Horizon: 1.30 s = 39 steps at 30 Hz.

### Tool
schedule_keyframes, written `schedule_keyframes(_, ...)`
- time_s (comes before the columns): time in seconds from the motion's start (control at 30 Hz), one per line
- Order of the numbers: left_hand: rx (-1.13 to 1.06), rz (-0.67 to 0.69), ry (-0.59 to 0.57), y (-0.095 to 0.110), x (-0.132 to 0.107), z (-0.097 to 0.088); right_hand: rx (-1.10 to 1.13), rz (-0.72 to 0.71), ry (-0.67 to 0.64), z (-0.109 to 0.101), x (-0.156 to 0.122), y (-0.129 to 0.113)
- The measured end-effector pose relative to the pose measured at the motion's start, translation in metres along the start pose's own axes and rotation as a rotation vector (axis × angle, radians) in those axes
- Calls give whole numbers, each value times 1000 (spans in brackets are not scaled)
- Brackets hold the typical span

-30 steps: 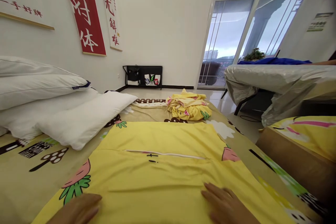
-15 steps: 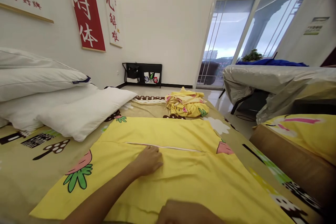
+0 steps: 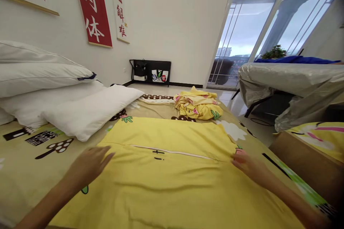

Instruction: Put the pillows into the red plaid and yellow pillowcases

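Yellow cloth (image 3: 166,182), thin and softly wrinkled, lies spread flat on the tan printed sheet (image 3: 24,171), front and centre. Pale slit edge (image 3: 172,151) runs crosswise over it, small black print marks just below. Left hand (image 3: 92,162) at the left edge, thumb and fingers apart, gap visible. Right hand (image 3: 248,164) at the right edge, partly over a pink print; blurred, can't tell from here if its fingers grip. Both forearms block the side prints. Around: plump, smooth white pillows (image 3: 91,111) stacked far left, crumpled yellow heap (image 3: 197,105) beyond the far edge, boxy brown carton (image 3: 303,161) with yellow fabric (image 3: 326,137) crowding the right, table behind under crinkled clear plastic (image 3: 290,77)
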<state>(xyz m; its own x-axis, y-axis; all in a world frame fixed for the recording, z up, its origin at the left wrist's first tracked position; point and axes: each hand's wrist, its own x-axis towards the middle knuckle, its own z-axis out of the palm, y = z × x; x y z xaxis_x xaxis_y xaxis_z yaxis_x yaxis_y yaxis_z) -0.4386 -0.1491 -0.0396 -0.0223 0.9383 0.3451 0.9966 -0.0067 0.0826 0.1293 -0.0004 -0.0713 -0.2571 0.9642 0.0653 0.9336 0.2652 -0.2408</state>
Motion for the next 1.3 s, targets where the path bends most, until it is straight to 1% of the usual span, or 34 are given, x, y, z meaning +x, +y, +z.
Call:
schedule_keyframes(0.03, 4, 66, -35, 23, 21, 1, 42, -4, 86, 0, 18, -30)
schedule_keyframes(0.07, -18, 127, -77, 50, 44, 7, 66, -51, 109, 5, 36, -65)
schedule_keyframes(0.1, -41, 180, -136, 79, 66, 16, 85, -102, 111, 14, 54, -101)
schedule_keyframes(0.13, -50, 215, -213, 106, 87, 30, 105, -159, 96, 26, 69, -135)
schedule_keyframes(0.17, -56, 243, -256, 131, 104, 47, 123, -218, 65, 40, 84, -165)
schedule_keyframes(0.2, -60, 256, -283, 150, 118, 65, 135, -267, 30, 55, 96, -189)
schedule_keyframes(0.23, -63, 262, -313, 163, 129, 83, 139, -301, -4, 69, 106, -206)
schedule_keyframes(0.27, -67, 261, -330, 170, 137, 101, 137, -325, -35, 80, 114, -215)
schedule_keyframes(0.3, -70, 254, -339, 171, 143, 117, 127, -339, -61, 89, 120, -217)
schedule_keyframes(0.33, -72, 239, -340, 167, 148, 130, 111, -341, -80, 94, 125, -212)
schedule_keyframes(0.37, -74, 218, -336, 157, 152, 141, 88, -328, -93, 96, 129, -199)
schedule_keyframes(0.4, -73, 189, -329, 143, 157, 148, 61, -297, -100, 95, 133, -181)
schedule_keyframes(0.43, -69, 151, -324, 125, 162, 153, 30, -244, -101, 92, 136, -157)
schedule_keyframes(0.5, -50, 47, -317, 82, 172, 155, -40, -86, -90, 79, 139, -102)
schedule_keyframes(0.57, -15, -80, -301, 36, 178, 152, -111, 74, -68, 65, 140, -47)
schedule_keyframes(0.6, 6, -141, -291, 14, 180, 149, -148, 141, -55, 59, 140, -24)
schedule_keyframes(0.63, 28, -192, -280, -4, 180, 146, -204, 197, -45, 55, 138, -5)
schedule_keyframes(0.67, 48, -228, -270, -19, 179, 143, -260, 237, -36, 53, 136, 9)
schedule_keyframes(0.7, 68, -251, -258, -30, 178, 139, -313, 267, -29, 52, 134, 17)
schedule_keyframes(0.73, 86, -264, -243, -37, 177, 137, -359, 287, -21, 52, 133, 20)
schedule_keyframes(0.77, 103, -267, -224, -38, 175, 134, -389, 302, -10, 52, 132, 19)
schedule_keyframes(0.8, 117, -260, -202, -35, 174, 131, -404, 318, 8, 52, 131, 13)
schedule_keyframes(0.83, 125, -235, -185, -28, 172, 128, -418, 342, 31, 52, 130, 3)
schedule_keyframes(0.87, 121, -185, -180, -16, 170, 125, -407, 360, 47, 52, 129, -10)
schedule_keyframes(0.93, 77, -15, -215, 17, 166, 120, -323, 332, 48, 55, 125, -47)
schedule_keyframes(0.97, 30, 100, -255, 37, 163, 118, -258, 276, 27, 58, 120, -70)
schedule_keyframes(1.03, -78, 329, -373, 79, 156, 116, -169, 83, -22, 70, 106, -118)
schedule_keyframes(1.07, -119, 410, -427, 99, 153, 116, -151, -28, -45, 78, 97, -142)
schedule_keyframes(1.13, -152, 490, -496, 128, 146, 118, -132, -205, -86, 96, 74, -182)
schedule_keyframes(1.17, -150, 498, -506, 136, 144, 119, -116, -295, -113, 104, 62, -197)
schedule_keyframes(1.2, -151, 503, -508, 140, 142, 120, -93, -393, -139, 111, 51, -207)
schedule_keyframes(1.23, -159, 512, -504, 141, 140, 121, -63, -480, -155, 115, 41, -213)
schedule_keyframes(1.3, -187, 540, -504, 135, 139, 123, 32, -609, -136, 115, 28, -217)
